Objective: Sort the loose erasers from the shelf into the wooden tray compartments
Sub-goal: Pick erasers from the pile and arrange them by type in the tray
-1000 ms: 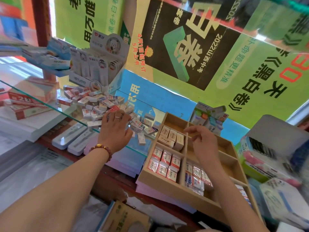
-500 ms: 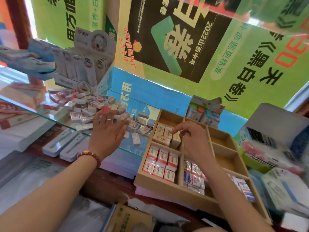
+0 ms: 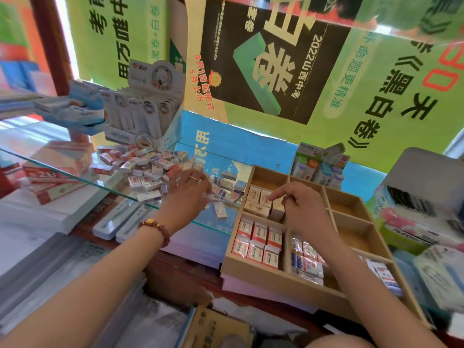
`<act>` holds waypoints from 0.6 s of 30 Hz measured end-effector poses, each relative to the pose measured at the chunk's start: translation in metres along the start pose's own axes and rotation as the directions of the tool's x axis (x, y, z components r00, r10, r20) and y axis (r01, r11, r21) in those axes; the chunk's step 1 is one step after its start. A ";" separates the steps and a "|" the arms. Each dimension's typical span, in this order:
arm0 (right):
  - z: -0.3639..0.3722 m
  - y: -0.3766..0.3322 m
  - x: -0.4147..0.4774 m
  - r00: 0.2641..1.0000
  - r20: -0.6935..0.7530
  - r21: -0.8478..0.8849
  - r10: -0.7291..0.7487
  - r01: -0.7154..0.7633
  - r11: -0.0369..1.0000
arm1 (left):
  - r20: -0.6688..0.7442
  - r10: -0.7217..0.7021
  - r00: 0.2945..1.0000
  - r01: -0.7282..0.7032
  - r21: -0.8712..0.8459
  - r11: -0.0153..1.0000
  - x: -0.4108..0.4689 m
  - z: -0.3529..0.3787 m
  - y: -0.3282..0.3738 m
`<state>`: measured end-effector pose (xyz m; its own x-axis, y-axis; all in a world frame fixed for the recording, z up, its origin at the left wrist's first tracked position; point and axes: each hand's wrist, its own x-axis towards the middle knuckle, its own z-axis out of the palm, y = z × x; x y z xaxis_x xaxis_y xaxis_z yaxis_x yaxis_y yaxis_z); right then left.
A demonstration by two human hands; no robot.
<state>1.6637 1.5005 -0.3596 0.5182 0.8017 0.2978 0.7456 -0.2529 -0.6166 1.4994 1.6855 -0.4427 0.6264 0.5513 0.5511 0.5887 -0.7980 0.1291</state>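
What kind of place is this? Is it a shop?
Probably a stationery shop. Loose erasers are heaped on a glass shelf, a wooden tray holds more in neat rows, and big printed posters cover the wall behind.

I see a pale tan wooden tray point(image 3: 253, 268); its near-left erasers point(image 3: 258, 243) are white with red bands, the far-left erasers point(image 3: 256, 202) cream. Behind, the poster point(image 3: 376, 84) is bright green with black characters. A bracelet point(image 3: 157, 228) shows reddish-brown beads, one gold.

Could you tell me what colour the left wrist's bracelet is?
Reddish-brown beaded bracelet with a gold bead; head view.
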 end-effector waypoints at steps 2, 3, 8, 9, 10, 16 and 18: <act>-0.001 0.003 0.000 1.000 -0.029 0.003 0.010 -0.010 1.000 | -0.006 0.010 1.000 -0.009 0.051 0.999 0.002 -0.005 0.005; -0.002 0.004 0.000 0.999 -0.039 0.007 0.011 -0.010 1.000 | -0.050 0.004 0.999 -0.001 0.052 0.999 0.003 -0.006 0.009; -0.010 0.004 0.001 0.995 0.026 0.021 -0.093 0.092 0.996 | -0.087 0.015 0.996 -0.028 -0.146 0.989 0.019 -0.035 0.065; -0.012 0.003 0.001 0.991 0.072 0.000 -0.109 0.109 0.994 | -0.022 0.034 0.999 -0.038 -0.202 0.979 0.023 -0.041 0.082; -0.013 0.003 0.000 0.988 0.109 -0.033 -0.113 0.117 0.993 | 0.045 0.043 0.998 -0.029 -0.271 0.962 0.027 -0.044 0.096; -0.024 0.010 -0.004 0.989 0.105 -0.216 -0.099 0.120 0.969 | 0.218 -0.005 0.976 0.124 -0.536 0.835 0.037 -0.036 0.125; -0.024 0.013 -0.005 0.987 0.135 -0.242 -0.091 0.122 0.962 | 0.239 0.009 0.971 0.129 -0.553 0.823 0.034 -0.032 0.124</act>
<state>1.6811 1.4799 -0.3515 0.3870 0.8871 0.2516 0.8823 -0.2770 -0.3805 1.5775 1.5974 -0.3811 0.7356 0.5864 0.3392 0.2824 -0.7206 0.6332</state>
